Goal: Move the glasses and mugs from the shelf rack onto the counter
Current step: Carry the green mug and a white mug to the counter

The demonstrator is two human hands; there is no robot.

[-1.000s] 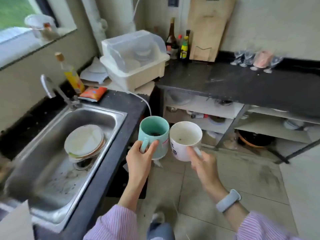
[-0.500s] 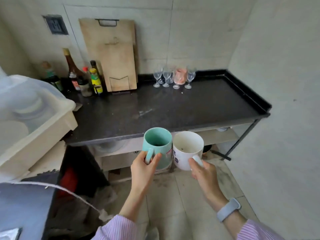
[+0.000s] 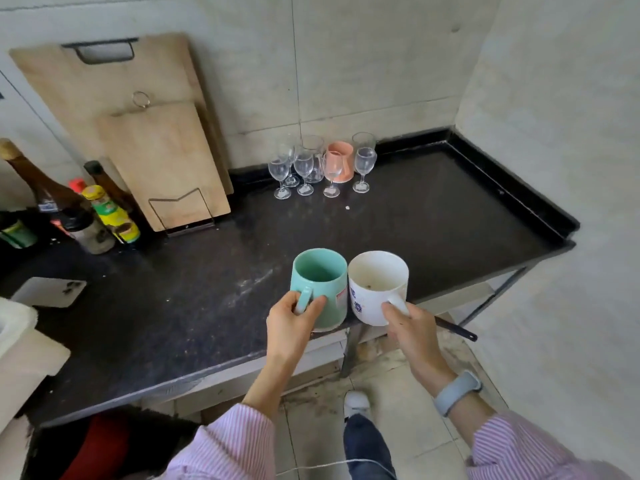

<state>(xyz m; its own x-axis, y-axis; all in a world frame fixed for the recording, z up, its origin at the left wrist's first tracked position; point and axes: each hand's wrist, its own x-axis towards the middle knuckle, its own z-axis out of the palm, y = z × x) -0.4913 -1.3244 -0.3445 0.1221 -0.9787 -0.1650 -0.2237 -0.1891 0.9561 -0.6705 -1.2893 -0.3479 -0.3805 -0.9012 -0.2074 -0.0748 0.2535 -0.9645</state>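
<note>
Glazed ceramic, the mint-green mug point(image 3: 320, 287) hangs by its handle from the clenched left hand point(image 3: 290, 327); the right hand point(image 3: 412, 327) grips a stained white mug point(image 3: 377, 287) touching it. Both hover over the speckled black counter point(image 3: 207, 289). Stemmed glasses point(image 3: 304, 168) stand well beyond.

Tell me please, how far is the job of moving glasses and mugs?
Done: stemmed glasses and a pink cup stand at the back of the counter. In hand: the left hand holds the teal mug, the right hand the white mug. Left: setting both down; the rack is out of view.
</note>
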